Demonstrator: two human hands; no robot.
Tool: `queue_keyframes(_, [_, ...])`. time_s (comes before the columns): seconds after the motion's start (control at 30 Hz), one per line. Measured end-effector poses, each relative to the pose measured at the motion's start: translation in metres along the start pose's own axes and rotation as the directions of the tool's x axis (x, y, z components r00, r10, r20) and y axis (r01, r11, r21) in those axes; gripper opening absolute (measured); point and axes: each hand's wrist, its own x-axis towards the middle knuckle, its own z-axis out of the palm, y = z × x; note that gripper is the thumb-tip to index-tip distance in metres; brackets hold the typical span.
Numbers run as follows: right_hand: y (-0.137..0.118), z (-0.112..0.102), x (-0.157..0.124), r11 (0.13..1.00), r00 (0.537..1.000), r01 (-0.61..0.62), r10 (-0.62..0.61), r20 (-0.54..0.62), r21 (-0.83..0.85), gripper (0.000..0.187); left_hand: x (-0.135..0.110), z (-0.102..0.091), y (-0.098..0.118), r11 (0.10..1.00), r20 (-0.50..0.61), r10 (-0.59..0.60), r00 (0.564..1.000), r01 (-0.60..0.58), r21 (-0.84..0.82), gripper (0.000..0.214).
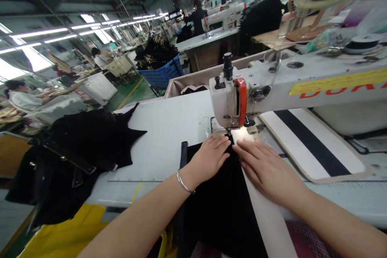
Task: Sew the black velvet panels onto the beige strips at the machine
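A piece of black fabric [223,205] lies on the white sewing table [163,141], running up to the needle of a white sewing machine [236,96]. My left hand [208,157] rests flat on the fabric just left of the needle, fingers stretched forward; a silver bangle sits on that wrist. Just right of the needle, my right hand [266,169] also lies flat on the fabric's right edge, its fingers pointing up-left. Both hands press the cloth and hold nothing.
A heap of black garments with straps [78,157] covers the table's left side. A white-and-black striped board [314,145] lies under the machine arm at right. A blue crate [163,74] of dark goods stands beyond. Other people work at distant tables.
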Motion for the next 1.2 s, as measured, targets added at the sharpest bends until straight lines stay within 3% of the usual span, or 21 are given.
queue_keyframes(0.7, [0.003, 0.003, 0.003, 0.999, 0.999, -0.039, 0.039, -0.013, -0.037, 0.044, 0.004, 0.009, -0.009, 0.997, -0.006, -0.009, 1.000, 0.008, -0.070, 0.036])
queue_keyframes(0.83, [-0.001, -0.001, 0.001, 0.999, 0.999, -0.044, 0.044, -0.019, -0.023, 0.042, 0.005, -0.001, -0.009, 0.998, 0.020, -0.020, 1.000, 0.021, -0.064, 0.036])
queue_keyframes(0.93, [-0.014, -0.010, -0.022, 1.000, 0.999, 0.014, -0.014, -0.051, 0.003, 0.040, -0.014, -0.021, 0.009, 0.993, 0.144, 0.042, 0.989, -0.026, -0.111, 0.051])
queue_keyframes(1.0, [-0.027, -0.019, -0.046, 0.995, 0.992, 0.095, -0.093, -0.089, 0.023, 0.041, -0.038, -0.034, 0.031, 0.976, 0.242, 0.166, 0.956, -0.124, -0.179, 0.072])
queue_keyframes(1.03, [-0.033, -0.025, -0.059, 0.991, 0.986, 0.133, -0.130, -0.107, 0.027, 0.042, -0.051, -0.039, 0.042, 0.964, 0.282, 0.225, 0.933, -0.171, -0.203, 0.073])
queue_keyframes(1.1, [-0.046, -0.034, -0.081, 0.984, 0.978, 0.177, -0.175, -0.112, 0.005, 0.043, -0.074, -0.043, 0.062, 0.952, 0.326, 0.289, 0.900, -0.234, -0.198, 0.057])
queue_keyframes(1.2, [-0.057, -0.041, -0.101, 0.973, 0.970, 0.222, -0.227, -0.090, -0.063, 0.050, -0.093, -0.037, 0.075, 0.948, 0.293, 0.316, 0.902, -0.291, -0.126, 0.040])
